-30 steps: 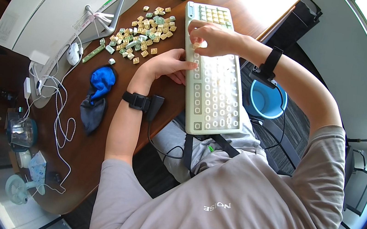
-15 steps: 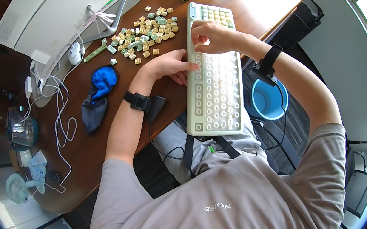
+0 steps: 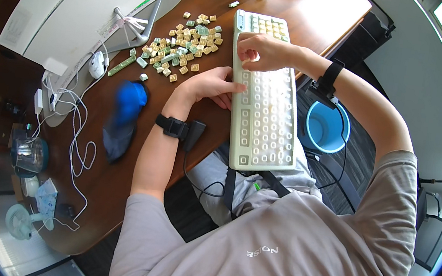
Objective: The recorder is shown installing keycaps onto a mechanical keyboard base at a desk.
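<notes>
A pale green keyboard (image 3: 268,138) lies tilted across the table edge and my lap. Most of its keys are bare, showing white switches, while yellow and green keycaps (image 3: 269,26) remain at the far end. My left hand (image 3: 214,86) grips the keyboard's left side, thumb on top and fingers curled at the edge. Over the upper part of the board, my right hand (image 3: 265,53) is closed with its fingertips together; whatever it holds is hidden. Left of the keyboard, loose keycaps (image 3: 191,42) in yellow, green and white form a pile.
A monitor (image 3: 82,8) stands at the left, near a white mouse (image 3: 96,64) and a tangled white cable (image 3: 76,141). A blue and grey cloth (image 3: 123,119) lies nearer me. A small fan (image 3: 19,221) sits at the lower left. On the floor at right stands a blue bin (image 3: 327,127).
The whole view has shifted slightly, moving everything a little right and down. My left hand still holds the keyboard's side, and my right hand stays closed over the board.
</notes>
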`<state>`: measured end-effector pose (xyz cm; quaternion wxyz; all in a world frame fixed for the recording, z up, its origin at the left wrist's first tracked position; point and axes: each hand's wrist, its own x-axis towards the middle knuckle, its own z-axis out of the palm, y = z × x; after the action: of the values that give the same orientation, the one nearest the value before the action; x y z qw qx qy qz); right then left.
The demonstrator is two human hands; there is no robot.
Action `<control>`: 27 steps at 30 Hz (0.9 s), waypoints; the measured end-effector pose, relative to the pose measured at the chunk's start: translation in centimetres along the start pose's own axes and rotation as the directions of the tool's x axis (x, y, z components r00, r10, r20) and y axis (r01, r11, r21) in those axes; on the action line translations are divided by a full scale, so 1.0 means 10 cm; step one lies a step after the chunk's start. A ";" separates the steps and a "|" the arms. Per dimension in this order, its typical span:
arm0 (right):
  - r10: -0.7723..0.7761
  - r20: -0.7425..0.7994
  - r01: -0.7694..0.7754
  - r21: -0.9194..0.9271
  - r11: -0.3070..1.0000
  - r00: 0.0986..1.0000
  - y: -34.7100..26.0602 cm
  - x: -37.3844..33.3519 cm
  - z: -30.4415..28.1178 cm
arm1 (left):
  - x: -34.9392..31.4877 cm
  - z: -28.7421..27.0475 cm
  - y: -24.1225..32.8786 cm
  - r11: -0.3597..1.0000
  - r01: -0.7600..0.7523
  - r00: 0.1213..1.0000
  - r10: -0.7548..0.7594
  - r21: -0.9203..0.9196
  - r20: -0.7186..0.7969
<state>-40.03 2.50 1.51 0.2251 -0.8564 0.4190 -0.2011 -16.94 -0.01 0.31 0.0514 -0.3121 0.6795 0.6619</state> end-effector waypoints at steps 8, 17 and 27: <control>-0.048 0.005 0.048 -0.007 0.999 0.999 0.00 0.00 -0.03 | 0.00 0.00 -0.01 1.000 0.008 1.000 -0.008 0.000 0.004; -0.063 -0.151 0.068 0.027 0.997 0.987 -0.09 -0.17 0.01 | -0.01 -0.01 0.01 0.999 0.010 1.000 -0.010 -0.047 0.005; 0.032 -0.410 -0.106 -0.159 0.982 0.911 -0.34 -0.37 0.33 | 0.02 -0.01 -0.02 1.000 0.007 1.000 -0.007 -0.019 0.004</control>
<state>-38.28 8.09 0.16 0.0629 -0.7972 0.5029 -0.3280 -16.93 -0.15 0.06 0.0520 -0.3138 0.6721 0.6686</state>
